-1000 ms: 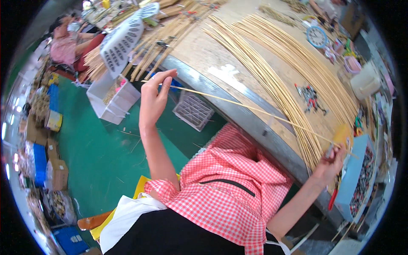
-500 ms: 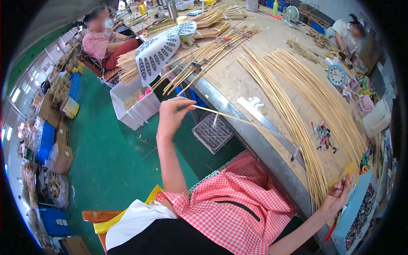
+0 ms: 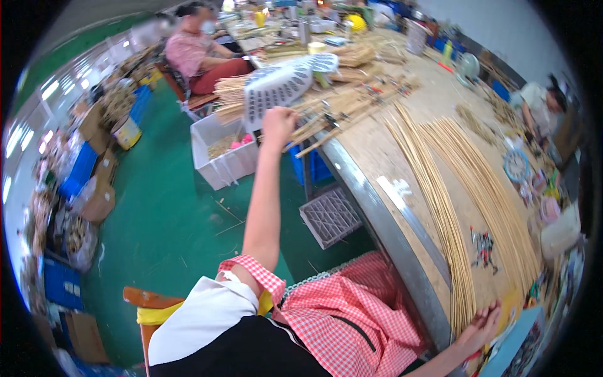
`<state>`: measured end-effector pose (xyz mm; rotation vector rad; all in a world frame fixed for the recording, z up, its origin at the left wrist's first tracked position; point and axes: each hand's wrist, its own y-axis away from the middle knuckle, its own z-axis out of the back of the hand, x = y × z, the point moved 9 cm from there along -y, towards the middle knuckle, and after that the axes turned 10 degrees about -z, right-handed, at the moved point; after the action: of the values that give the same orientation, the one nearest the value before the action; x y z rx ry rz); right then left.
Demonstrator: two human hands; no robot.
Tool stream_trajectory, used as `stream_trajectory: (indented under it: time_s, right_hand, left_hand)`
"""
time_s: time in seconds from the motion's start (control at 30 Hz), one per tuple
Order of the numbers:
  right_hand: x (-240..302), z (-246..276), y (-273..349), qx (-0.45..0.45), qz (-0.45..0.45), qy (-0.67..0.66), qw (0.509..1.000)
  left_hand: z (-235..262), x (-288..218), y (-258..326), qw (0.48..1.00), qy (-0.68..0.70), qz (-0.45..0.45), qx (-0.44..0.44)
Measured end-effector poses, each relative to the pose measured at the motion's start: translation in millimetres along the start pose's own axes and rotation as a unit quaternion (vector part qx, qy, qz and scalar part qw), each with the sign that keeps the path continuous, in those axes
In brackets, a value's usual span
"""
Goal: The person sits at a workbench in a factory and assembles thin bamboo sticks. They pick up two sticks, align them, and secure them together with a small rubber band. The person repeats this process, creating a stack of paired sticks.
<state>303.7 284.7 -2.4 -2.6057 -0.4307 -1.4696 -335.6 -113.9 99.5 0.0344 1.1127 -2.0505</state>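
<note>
My left hand point(image 3: 279, 125) is stretched far forward, its fingers closed beside the grey-and-white patterned cloth point(image 3: 276, 88) and the clipped wooden strips point(image 3: 339, 116). What those fingers hold, if anything, is hidden. Down at the lower right, my right hand point(image 3: 482, 323) lies near the close ends of a long bundle of thin bamboo-like strips point(image 3: 443, 220), its fingers partly extended and nothing visible in them. A second, wider spread of strips point(image 3: 490, 195) lies to the right. A metal ruler point(image 3: 411, 223) runs along the table's left edge.
Small clamps point(image 3: 483, 248) lie on the wooden tabletop point(image 3: 364, 154). A white bin point(image 3: 217, 157) and a grey crate point(image 3: 330, 217) are on the green floor. A blue round clock point(image 3: 516, 165) and a fan point(image 3: 468, 68) stand at the right. Two people sit farther off.
My left hand has moved forward to the patterned cloth; the thin strip it held is no longer visible. My right hand stays by the strip ends. The whole view has shifted.
</note>
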Motion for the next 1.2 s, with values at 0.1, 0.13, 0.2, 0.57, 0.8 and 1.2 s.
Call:
stream_trajectory:
  time_s: [0.1,0.13,0.2,0.57,0.8,1.2]
  right_hand:
    - [9,-3,5,0.023,0.033,0.025,0.999]
    - [10,-9,3,0.014,0.025,0.042,0.999]
    - [11,-18,3,-0.008,0.006,0.074,0.997]
    - [51,-48,-147,0.005,0.350,0.791,0.501]
    - [12,27,-209,0.041,0.284,0.837,0.465]
    - [45,3,-185,-0.021,0.351,0.771,0.530]
  left_hand:
    - [-39,-5,-7,0.999,-0.028,-0.036,0.000]
    - [-43,-1,-5,0.999,-0.010,-0.039,-0.007]
    - [-34,-3,2,0.999,0.014,-0.028,0.019]
    - [5,-179,82,0.952,0.228,-0.180,0.092]
    - [-28,-272,143,0.896,0.298,-0.266,0.194]
    - [-37,-300,161,0.866,0.317,-0.305,0.238]
